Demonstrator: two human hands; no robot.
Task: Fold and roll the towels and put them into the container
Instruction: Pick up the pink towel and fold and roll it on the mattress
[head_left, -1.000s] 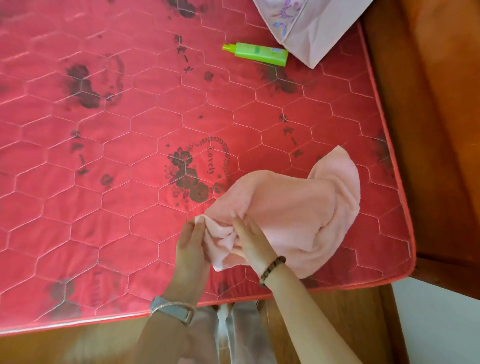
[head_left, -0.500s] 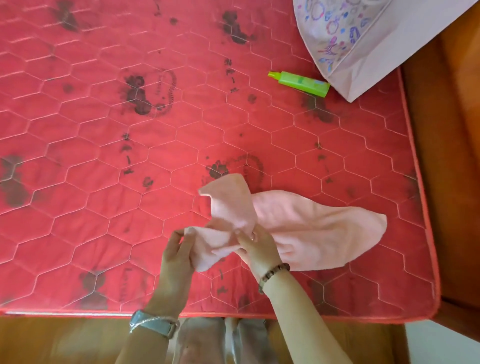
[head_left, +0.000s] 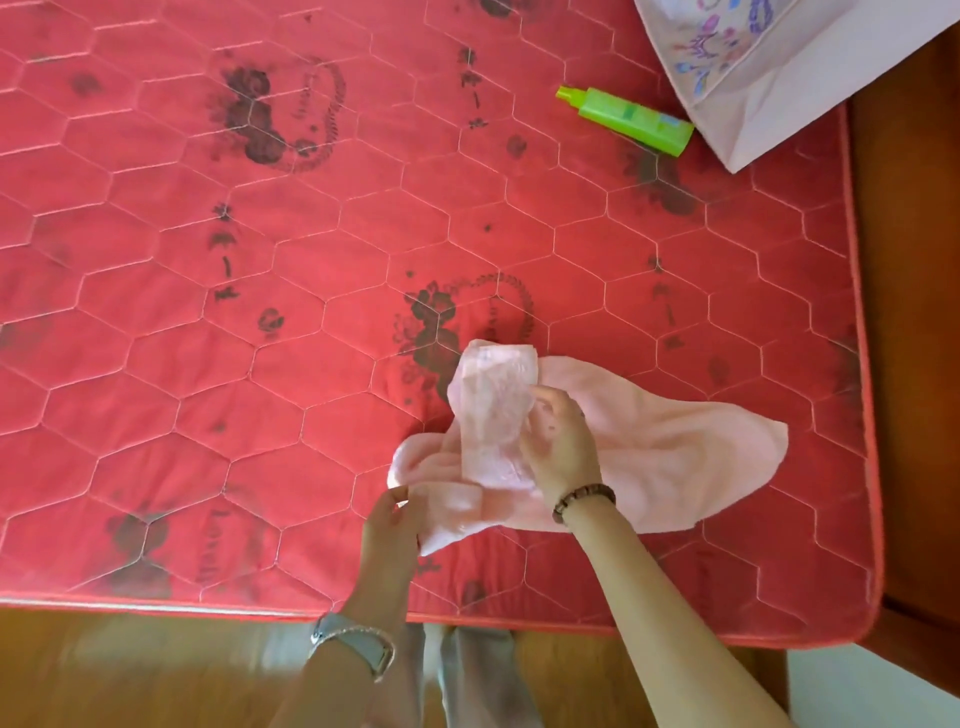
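Red quilted mattress (head_left: 260, 415) lay under your work, with the pink towel (head_left: 675, 457) rumpled near its front right corner. Your left hand (head_left: 389, 525) pinched the towel's near edge; your right hand (head_left: 561, 447) gripped an upturned fold. A green bottle (head_left: 626, 120) lay well apart.

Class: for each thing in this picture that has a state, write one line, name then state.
Pink terry towel, crumpled, unrolled, on the red quilted mattress, one strip lifted.
Left hand, pinches the towel's near edge.
Right hand, holds the lifted strip.
Green plastic bottle, lying on its side.
Pale printed bag, partly out of frame.
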